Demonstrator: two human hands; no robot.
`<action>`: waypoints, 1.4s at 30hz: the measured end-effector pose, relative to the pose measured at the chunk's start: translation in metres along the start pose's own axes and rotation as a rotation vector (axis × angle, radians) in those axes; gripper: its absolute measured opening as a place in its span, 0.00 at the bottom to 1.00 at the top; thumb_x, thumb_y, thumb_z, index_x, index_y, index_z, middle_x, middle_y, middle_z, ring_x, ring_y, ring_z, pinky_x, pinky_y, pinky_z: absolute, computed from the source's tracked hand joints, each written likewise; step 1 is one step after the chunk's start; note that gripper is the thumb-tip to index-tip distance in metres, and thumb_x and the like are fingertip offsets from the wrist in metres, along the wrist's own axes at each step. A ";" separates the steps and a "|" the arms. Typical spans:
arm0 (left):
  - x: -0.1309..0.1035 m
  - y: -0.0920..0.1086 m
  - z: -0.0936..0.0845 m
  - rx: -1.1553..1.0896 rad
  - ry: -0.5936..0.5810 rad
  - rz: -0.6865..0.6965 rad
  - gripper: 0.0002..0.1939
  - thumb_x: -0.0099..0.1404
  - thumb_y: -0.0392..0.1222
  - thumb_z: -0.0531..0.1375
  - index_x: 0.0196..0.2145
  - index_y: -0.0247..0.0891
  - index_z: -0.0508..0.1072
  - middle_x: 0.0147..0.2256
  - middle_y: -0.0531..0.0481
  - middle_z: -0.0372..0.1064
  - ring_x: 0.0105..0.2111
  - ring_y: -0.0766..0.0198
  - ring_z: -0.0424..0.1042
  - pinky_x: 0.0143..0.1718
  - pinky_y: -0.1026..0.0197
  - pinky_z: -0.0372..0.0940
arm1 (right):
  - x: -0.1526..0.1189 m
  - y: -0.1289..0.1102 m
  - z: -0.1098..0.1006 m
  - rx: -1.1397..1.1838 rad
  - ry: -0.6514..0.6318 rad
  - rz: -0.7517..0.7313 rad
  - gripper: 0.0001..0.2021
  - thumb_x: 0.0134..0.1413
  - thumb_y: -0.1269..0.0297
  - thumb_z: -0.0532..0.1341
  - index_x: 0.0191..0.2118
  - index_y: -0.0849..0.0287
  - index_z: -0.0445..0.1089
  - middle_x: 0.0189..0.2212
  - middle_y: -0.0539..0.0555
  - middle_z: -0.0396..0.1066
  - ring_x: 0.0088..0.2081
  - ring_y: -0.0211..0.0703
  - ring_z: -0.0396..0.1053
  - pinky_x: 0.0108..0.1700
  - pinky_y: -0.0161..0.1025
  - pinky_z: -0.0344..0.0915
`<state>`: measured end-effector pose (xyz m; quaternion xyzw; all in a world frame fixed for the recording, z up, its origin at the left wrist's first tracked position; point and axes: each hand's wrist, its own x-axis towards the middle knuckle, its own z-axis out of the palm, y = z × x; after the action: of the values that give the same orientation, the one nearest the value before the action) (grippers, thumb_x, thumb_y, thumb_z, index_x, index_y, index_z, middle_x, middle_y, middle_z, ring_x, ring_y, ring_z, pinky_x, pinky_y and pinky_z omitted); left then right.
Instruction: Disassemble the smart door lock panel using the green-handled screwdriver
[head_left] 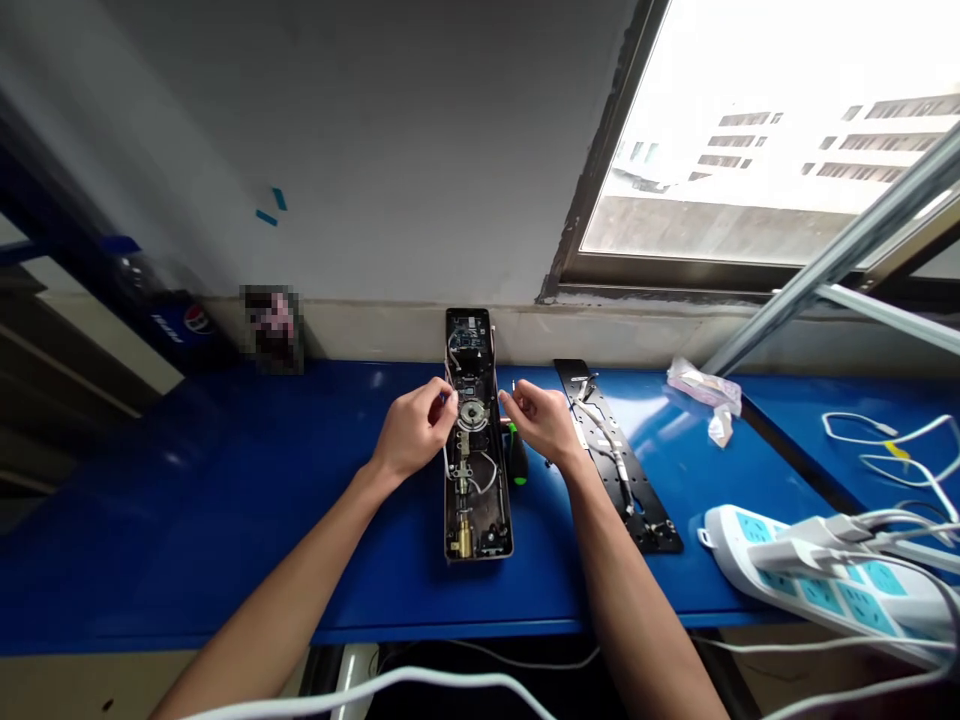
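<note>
Left hand (418,425): drawn into a narrow pinch, fingertips placed over left rim of housing; whether a wire is held can't be told.
Open black housing (480,440): set mid-frame on blue counter (225,480), between both hands; long axis aligned up-down in frame. Left hand is judged nearer, rim overlapped; right fingertips seen just beside the opposite rim.
Green-black handle (518,460): placed against right side of housing, below right hand.
Right hand (541,420): fingers curled narrow; grip can't be confirmed.
Black plate (637,505): laid right of centre, slanted, cabling (616,455) carried on top.
</note>
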<state>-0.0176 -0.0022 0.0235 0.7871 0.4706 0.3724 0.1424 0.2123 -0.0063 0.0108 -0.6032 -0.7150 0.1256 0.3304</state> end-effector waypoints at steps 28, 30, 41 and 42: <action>0.000 -0.009 0.006 0.058 -0.033 0.197 0.13 0.75 0.43 0.54 0.31 0.39 0.68 0.29 0.52 0.66 0.27 0.64 0.65 0.33 0.60 0.58 | 0.003 -0.005 0.003 0.151 0.119 -0.137 0.21 0.68 0.49 0.56 0.25 0.54 0.53 0.18 0.44 0.55 0.22 0.34 0.51 0.28 0.35 0.51; 0.000 -0.011 0.007 0.062 -0.029 0.204 0.13 0.75 0.43 0.55 0.31 0.39 0.68 0.28 0.52 0.65 0.27 0.64 0.65 0.32 0.60 0.58 | 0.003 -0.006 0.002 0.174 0.138 -0.160 0.22 0.68 0.50 0.56 0.25 0.54 0.53 0.18 0.44 0.54 0.22 0.34 0.51 0.28 0.35 0.50; -0.001 -0.010 0.007 0.071 -0.042 0.215 0.12 0.74 0.43 0.56 0.31 0.39 0.68 0.29 0.53 0.64 0.26 0.65 0.64 0.31 0.61 0.58 | 0.002 -0.005 0.005 0.227 0.111 -0.172 0.21 0.68 0.50 0.57 0.26 0.54 0.57 0.18 0.44 0.58 0.21 0.34 0.56 0.26 0.34 0.53; -0.001 -0.010 0.007 0.071 -0.045 0.215 0.12 0.74 0.43 0.56 0.31 0.39 0.68 0.29 0.53 0.64 0.26 0.65 0.64 0.31 0.60 0.58 | 0.002 -0.005 0.006 0.226 0.104 -0.166 0.21 0.68 0.49 0.57 0.25 0.54 0.57 0.18 0.44 0.59 0.21 0.34 0.56 0.27 0.33 0.54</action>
<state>-0.0195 0.0033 0.0127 0.8458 0.3929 0.3508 0.0844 0.2048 -0.0043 0.0100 -0.5067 -0.7256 0.1459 0.4422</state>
